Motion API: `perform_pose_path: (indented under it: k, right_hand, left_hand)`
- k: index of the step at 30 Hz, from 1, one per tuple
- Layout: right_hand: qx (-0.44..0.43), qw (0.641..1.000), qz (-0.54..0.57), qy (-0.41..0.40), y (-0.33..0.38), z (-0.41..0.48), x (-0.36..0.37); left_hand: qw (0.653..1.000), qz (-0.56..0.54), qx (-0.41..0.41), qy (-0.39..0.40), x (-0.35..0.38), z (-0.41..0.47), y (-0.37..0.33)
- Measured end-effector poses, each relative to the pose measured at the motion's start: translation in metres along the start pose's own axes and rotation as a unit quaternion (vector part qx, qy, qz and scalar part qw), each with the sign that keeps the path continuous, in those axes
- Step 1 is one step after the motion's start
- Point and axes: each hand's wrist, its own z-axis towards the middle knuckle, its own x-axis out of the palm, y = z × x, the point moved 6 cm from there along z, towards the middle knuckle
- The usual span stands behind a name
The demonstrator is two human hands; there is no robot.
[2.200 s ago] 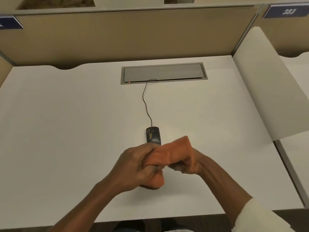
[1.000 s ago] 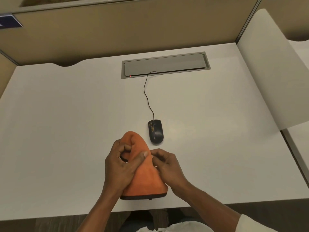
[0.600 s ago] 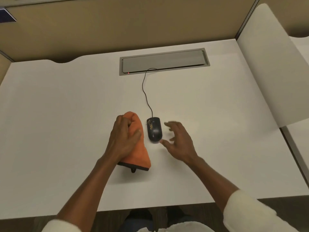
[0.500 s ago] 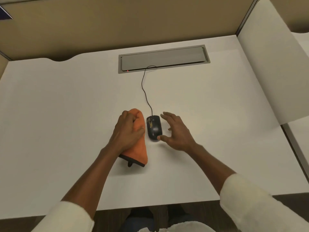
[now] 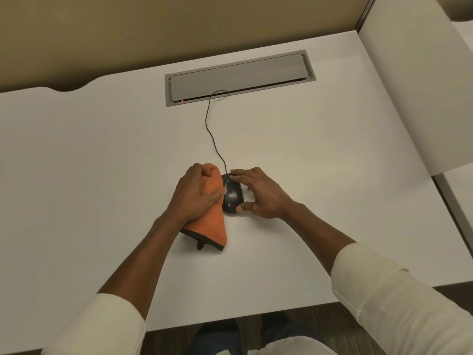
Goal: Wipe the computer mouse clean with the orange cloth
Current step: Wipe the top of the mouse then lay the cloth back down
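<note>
Left hand (image 5: 195,197), fingers clenched round the folded orange cloth (image 5: 212,226), pressed against the black corded computer mouse (image 5: 232,199); right hand (image 5: 263,194) pinches it between thumb and forefinger.

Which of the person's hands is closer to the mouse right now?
Right. The right hand holds the mouse between thumb and fingers; the left hand grips the orange cloth just beside it.

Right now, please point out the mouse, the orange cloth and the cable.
mouse (image 5: 232,197), head view, middle of its black back.
orange cloth (image 5: 212,226), head view, bare part below the wrist.
cable (image 5: 206,121), head view, mid-length curve.
</note>
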Motion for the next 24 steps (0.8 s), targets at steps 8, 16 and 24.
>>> perform_pose_path:
  k: [8, 16, 24]
  right_hand:
    - [0.002, 1.000, 0.011, -0.008, -0.001, -0.002, 0.000]
    - [-0.001, 1.000, 0.017, -0.011, 0.001, -0.003, -0.002]
    - [-0.001, 1.000, 0.026, -0.016, 0.000, -0.004, -0.001]
  left_hand:
    - [0.999, -0.021, 0.007, -0.031, 0.016, -0.021, 0.012]
    - [0.999, -0.024, -0.045, -0.005, 0.024, -0.031, 0.014]
    - [0.999, 0.013, -0.031, 0.009, 0.028, -0.049, -0.002]
